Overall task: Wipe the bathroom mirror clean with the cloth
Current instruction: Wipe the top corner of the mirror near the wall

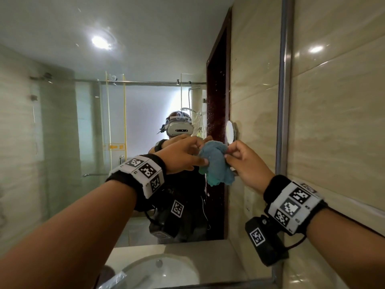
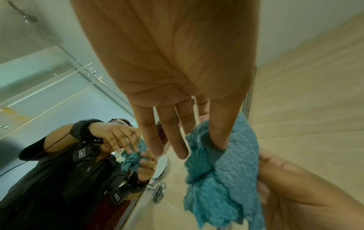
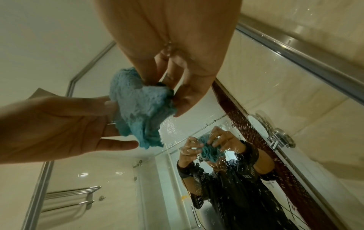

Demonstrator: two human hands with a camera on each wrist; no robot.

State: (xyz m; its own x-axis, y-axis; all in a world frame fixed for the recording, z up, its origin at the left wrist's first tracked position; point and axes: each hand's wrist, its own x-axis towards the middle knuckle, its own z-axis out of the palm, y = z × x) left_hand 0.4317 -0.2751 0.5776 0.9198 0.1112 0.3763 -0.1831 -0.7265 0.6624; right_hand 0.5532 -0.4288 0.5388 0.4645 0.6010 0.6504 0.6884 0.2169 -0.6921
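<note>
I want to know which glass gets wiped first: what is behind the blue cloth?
Behind the cloth, pinched between left hand and right hand, is the mirror, spotted with droplets near the small round mirror. The glass directly behind the cloth is covered.

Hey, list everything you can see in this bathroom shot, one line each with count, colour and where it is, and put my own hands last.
cloth: one, teal, bunched, held up between both hands in front of the mirror
mirror: one, metal-framed, on the wall ahead, water droplets on its right part
round mirror: one, chrome-rimmed, on the tiled wall right of the cloth
sink: one, white, below the mirror
tiled wall: one, beige, at right
towel rack: one, chrome, seen reflected in the right wrist view
left hand: one, thumb and fingers on the cloth's left side
right hand: one, pinching the cloth's right side
</note>
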